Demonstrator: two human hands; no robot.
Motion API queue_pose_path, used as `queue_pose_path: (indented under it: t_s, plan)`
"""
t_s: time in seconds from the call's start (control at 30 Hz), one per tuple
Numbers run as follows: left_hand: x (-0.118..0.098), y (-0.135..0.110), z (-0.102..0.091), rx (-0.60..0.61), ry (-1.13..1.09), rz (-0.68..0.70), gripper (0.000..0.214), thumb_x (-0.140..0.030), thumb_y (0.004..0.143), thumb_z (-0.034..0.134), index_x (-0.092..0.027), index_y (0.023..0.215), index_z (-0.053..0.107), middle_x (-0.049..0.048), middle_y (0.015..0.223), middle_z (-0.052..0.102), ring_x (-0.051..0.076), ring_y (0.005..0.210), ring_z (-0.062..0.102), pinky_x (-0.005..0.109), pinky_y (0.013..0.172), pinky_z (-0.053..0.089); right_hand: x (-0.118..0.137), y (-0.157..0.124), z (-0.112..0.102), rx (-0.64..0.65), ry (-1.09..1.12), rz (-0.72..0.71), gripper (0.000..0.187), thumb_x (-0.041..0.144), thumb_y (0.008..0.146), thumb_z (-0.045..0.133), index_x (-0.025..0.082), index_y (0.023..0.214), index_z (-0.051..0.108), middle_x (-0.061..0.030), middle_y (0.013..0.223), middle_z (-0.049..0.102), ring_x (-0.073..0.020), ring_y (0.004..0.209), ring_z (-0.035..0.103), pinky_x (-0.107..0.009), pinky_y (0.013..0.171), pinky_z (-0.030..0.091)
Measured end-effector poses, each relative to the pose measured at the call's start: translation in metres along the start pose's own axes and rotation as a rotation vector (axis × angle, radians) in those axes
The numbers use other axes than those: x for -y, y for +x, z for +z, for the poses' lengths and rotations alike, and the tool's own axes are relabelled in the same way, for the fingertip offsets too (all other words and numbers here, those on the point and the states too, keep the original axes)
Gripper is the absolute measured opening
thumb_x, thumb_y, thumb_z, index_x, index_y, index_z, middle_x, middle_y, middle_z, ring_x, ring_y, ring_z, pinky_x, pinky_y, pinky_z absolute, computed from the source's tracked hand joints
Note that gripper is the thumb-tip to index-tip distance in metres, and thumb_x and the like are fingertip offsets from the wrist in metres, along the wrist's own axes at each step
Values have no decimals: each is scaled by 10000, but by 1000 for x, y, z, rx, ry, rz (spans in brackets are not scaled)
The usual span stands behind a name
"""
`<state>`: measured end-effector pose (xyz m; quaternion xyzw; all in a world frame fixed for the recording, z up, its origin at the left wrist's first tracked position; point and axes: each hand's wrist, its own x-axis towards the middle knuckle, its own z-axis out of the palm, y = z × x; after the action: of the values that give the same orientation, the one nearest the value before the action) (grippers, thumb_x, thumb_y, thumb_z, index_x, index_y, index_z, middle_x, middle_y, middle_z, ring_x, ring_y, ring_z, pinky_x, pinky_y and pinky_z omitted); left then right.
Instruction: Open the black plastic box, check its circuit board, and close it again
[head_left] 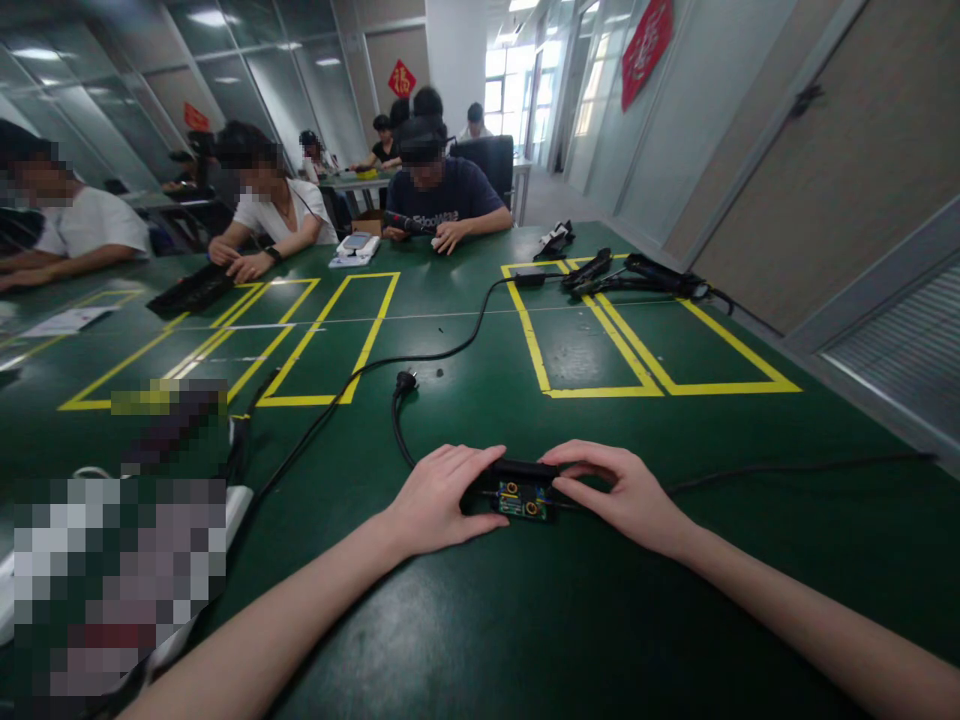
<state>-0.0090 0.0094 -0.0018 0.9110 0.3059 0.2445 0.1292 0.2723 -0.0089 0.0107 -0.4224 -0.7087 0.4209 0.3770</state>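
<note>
In the head view, a green circuit board (523,501) with two yellow-ringed round parts shows in what looks like an opened power adapter. A long black case piece (525,469) lies along the board's far side. My left hand (450,500) curls round the left end, fingers on the black piece and thumb by the board's near corner. The thumb and fingers of my right hand (615,490) pinch the right end of the black piece. Beyond my left hand lies a black power plug (406,381), its cord running down behind that hand. Another black cord (802,467) stretches off rightward.
The green table (480,640) bears yellow tape frames (600,392). A long black cable (420,357) crosses it to a small black box (530,279). Black parts (637,272) lie at the far right. Blurred-out items (120,580) stand at left. Several people sit opposite, including a person in a dark shirt (450,195).
</note>
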Motion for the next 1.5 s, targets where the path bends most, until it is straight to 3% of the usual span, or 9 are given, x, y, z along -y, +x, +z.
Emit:
queue_pose_path:
  t_s: [0.23, 0.4, 0.5, 0.63, 0.7, 0.87, 1.13, 1.37, 1.5]
  plan:
    - [-3, 2, -2, -34, -98, 57, 297, -416, 928, 761, -198, 1101, 657, 92, 1130, 761, 228, 1022, 743, 343, 876, 566, -1, -1, 1, 37, -134, -133, 307, 416, 1003, 615, 222, 811, 756, -78, 942, 777, -216, 869, 736, -361, 815, 611]
    - [-5, 3, -2, -27, -84, 69, 241, -420, 961, 720, -188, 1001, 667, 105, 1122, 757, 214, 970, 740, 335, 836, 563, 2, -2, 0, 80, -210, -220, 225, 309, 993, 618, 220, 798, 685, -75, 952, 765, -203, 876, 731, -340, 802, 585]
    - [-5, 4, -3, -15, -91, 33, 269, -458, 992, 670, -191, 1025, 669, 113, 1142, 759, 224, 994, 739, 355, 868, 568, 1, -3, -2, 103, -293, -290, 88, 298, 937, 687, 220, 899, 674, -95, 1018, 760, -222, 921, 731, -355, 805, 582]
    - [-6, 7, -5, -4, -94, -23, 310, -485, 1035, 595, -188, 1088, 662, 88, 1058, 772, 224, 948, 734, 357, 854, 567, -3, -1, -4, 170, -454, -357, 341, 339, 851, 798, 208, 1144, 685, -117, 1109, 758, -267, 995, 714, -407, 848, 581]
    - [-7, 8, -5, 2, -76, -22, 329, -493, 1047, 564, -181, 1075, 665, 72, 975, 767, 216, 867, 720, 350, 814, 564, -5, 0, -3, 187, -509, -376, 326, 291, 893, 746, 202, 1200, 683, -112, 1092, 762, -265, 986, 704, -411, 843, 574]
    - [-9, 6, 0, -11, 22, 67, 484, -550, 1014, 582, -157, 1294, 617, 114, 1075, 762, 251, 948, 714, 392, 864, 556, -7, 0, 1, 189, -573, -424, 243, 226, 961, 620, 187, 1187, 698, -110, 1046, 754, -248, 927, 679, -388, 786, 544]
    - [-11, 7, 2, 0, 78, 110, 332, -457, 1067, 523, -163, 1096, 675, 81, 959, 762, 214, 855, 669, 351, 752, 478, -5, -3, 2, 192, -645, -488, 194, 242, 998, 591, 139, 1134, 683, -101, 924, 722, -217, 817, 617, -349, 699, 474]
    - [-13, 6, 1, -32, 116, 156, 323, -445, 1048, 552, -154, 1071, 690, 79, 885, 753, 210, 805, 658, 351, 733, 471, -3, -4, 5, 146, -661, -551, 264, 264, 975, 638, 145, 1208, 679, -117, 1045, 760, -230, 929, 677, -366, 782, 517]
    - [-17, 6, 4, -89, 123, 183, 325, -422, 1053, 541, -141, 1131, 682, 96, 937, 767, 213, 825, 688, 350, 738, 497, 0, -6, 4, 131, -665, -593, 227, 304, 1007, 620, 142, 1145, 699, -107, 984, 762, -210, 863, 674, -344, 731, 509]
